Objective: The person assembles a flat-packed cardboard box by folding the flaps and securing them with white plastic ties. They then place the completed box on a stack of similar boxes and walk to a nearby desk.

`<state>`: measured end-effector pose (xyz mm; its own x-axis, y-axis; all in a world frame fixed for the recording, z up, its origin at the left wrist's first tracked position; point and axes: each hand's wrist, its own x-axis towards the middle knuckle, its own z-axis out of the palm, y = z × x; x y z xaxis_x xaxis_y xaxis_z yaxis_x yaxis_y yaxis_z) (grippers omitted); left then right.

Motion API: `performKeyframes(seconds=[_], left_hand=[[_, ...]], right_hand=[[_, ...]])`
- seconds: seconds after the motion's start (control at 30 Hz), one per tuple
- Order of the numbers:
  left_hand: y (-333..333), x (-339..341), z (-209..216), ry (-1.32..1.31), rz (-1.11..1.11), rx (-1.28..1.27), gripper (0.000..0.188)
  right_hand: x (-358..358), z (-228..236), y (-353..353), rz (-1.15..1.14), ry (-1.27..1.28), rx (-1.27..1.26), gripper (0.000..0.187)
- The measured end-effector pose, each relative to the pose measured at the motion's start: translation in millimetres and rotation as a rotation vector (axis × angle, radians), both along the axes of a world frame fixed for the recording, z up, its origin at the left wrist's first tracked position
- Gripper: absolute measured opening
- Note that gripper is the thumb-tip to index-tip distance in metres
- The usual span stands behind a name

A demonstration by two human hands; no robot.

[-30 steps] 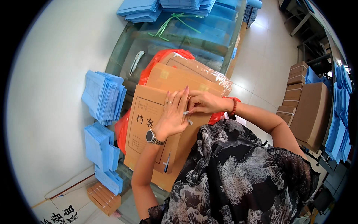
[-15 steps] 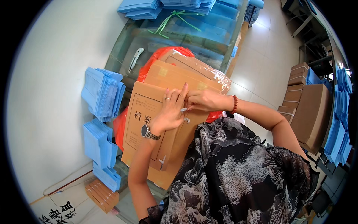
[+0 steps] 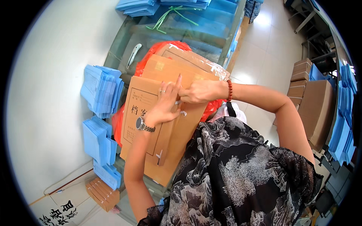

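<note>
The left hand [image 3: 163,106] is lying spread flat on a brown file folder [image 3: 151,124] on the glass table [image 3: 124,56]; the right hand [image 3: 198,91] is pinching its string beside it. Blue folder stacks [image 3: 101,90] are lying left, cardboard boxes [image 3: 315,109] standing right on the tiled floor [image 3: 260,56].

The flat cardboard folder [image 3: 151,113] at the centre is tan-brown, printed with thin dark lines and dark characters; the stack of folders [image 3: 177,64] just beyond it at 12 o'clock is the same tan, under clear film; the plastic bag [image 3: 151,60] beneath shows bright orange-red; paper piles [image 3: 102,90] at 9 o'clock are light blue — so are the bundles [image 3: 139,5] at 12 o'clock, with a pale green string [image 3: 169,15] nearby; the blouse [image 3: 233,177] is black with grey-white landscape print; the bead bracelet [image 3: 229,90] is reddish-brown; the wristwatch [image 3: 141,124] is dark, with a silver band.
</note>
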<state>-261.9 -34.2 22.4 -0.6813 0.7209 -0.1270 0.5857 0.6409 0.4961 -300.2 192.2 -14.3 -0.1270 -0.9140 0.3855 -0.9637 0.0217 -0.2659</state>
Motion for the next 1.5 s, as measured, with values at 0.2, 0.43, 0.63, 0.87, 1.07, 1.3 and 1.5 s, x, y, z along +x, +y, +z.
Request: performKeyframes(seconds=[0.2,0.43,0.63,0.87,1.07,1.3,1.5], left_hand=[[-2,-9,-2,-0.077,-0.003,-0.002,0.113],[-3,-12,-6,-0.020,0.016,0.011,0.112],[-4,-16,-6,-0.052,0.009,0.009,0.112],[-6,-21,-14,-0.068,0.006,0.056,0.122],[-6,-21,-15,-0.089,0.034,0.081,0.129],[-5,-26,-20,-0.033,0.026,0.137,0.133],[-7,-29,-21,-0.018,0.025,0.065,0.130]], right_hand=[[-8,-5,-6,0.009,0.078,-0.021,0.014],[5,-7,-18,-0.220,-0.778,-0.289,0.005],[4,3,-16,-0.308,-0.931,-0.190,0.006],[17,-4,-32,-0.468,-0.894,-0.363,0.003],[31,-6,-43,-0.614,-0.948,-0.420,0.006],[48,-8,-50,-0.718,-1.033,-0.502,0.012],[54,-13,-56,-0.749,-1.029,-0.550,0.010]])
